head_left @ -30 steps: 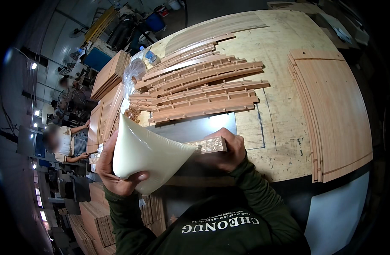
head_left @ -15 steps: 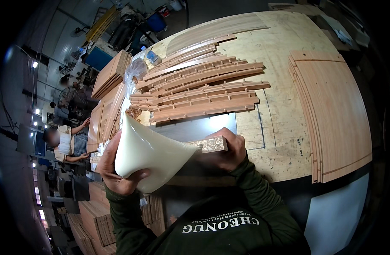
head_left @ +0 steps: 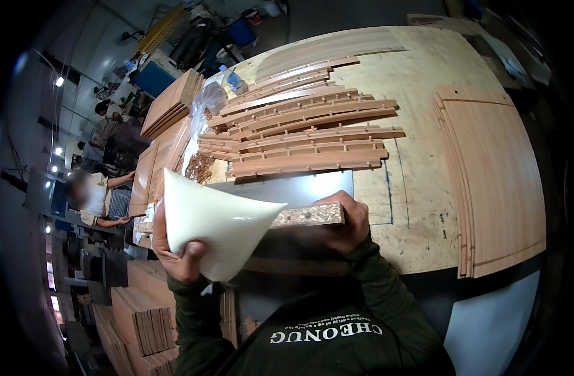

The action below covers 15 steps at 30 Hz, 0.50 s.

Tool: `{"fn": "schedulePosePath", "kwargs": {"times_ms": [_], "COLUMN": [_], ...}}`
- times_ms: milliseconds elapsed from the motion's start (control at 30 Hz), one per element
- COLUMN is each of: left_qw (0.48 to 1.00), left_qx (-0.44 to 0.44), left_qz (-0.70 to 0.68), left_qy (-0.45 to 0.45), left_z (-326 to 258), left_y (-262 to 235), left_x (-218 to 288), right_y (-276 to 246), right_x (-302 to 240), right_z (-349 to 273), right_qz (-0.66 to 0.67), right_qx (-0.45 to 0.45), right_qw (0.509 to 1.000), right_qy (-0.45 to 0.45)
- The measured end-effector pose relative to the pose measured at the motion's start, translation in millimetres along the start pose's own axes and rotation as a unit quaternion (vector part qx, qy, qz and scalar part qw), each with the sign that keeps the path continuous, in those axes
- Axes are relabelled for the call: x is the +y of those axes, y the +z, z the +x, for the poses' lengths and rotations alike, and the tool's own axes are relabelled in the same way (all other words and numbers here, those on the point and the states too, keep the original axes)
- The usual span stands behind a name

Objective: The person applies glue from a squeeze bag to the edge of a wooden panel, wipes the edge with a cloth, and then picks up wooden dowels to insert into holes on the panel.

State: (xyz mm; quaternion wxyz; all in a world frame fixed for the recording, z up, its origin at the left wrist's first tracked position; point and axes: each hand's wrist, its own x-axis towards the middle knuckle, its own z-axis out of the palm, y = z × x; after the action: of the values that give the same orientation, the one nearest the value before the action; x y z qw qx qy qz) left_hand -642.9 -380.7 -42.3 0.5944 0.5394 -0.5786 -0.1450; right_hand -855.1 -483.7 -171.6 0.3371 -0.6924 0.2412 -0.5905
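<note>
My left hand [head_left: 181, 250] grips a plump plastic bag of creamy white liquid [head_left: 215, 225], thumb across its front. The bag narrows to a tip that points right, just above the edge of a particle board piece [head_left: 312, 215]. Small dark holes show along that edge. Around the board's right end, my right hand [head_left: 351, 222] is closed, holding the edge turned up. The bag hides the board's left part. Beyond my hands, several wooden strips with dowels [head_left: 312, 156] lie side by side on the worktable [head_left: 418, 207].
A stack of wooden panels [head_left: 496, 182] lies at the table's right. A clear plastic bag [head_left: 208, 99] and a water bottle [head_left: 235, 80] are at the far left. More boards [head_left: 143, 307] are stacked low at the left. Another person [head_left: 96, 197] works beyond the table's left side.
The bag's tip has lifted slightly off the board's edge and moved left along it. More of the edge and its holes now show. The view has shifted a little.
</note>
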Motion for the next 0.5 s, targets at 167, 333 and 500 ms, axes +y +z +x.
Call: {"fn": "schedulePosePath", "kwargs": {"times_ms": [167,333,500], "left_qw": [0.999,0.999,0.997], "left_qx": [0.021,0.042,0.05], "left_qz": [-0.043,0.01,0.049], "left_qy": [0.016,0.008,-0.012], "left_z": [-4,-18,-27], "left_y": [-32,-54,-59], "left_x": [-4,0,1], "right_y": [3,5,7], "right_x": [10,6,7], "right_z": [-7,-10,-11], "right_qz": [-0.014,-0.008,-0.015], "right_qx": [0.0,0.008,0.022], "right_qw": [1.0,1.0,1.0], "right_qy": [-0.025,-0.001,0.0]}}
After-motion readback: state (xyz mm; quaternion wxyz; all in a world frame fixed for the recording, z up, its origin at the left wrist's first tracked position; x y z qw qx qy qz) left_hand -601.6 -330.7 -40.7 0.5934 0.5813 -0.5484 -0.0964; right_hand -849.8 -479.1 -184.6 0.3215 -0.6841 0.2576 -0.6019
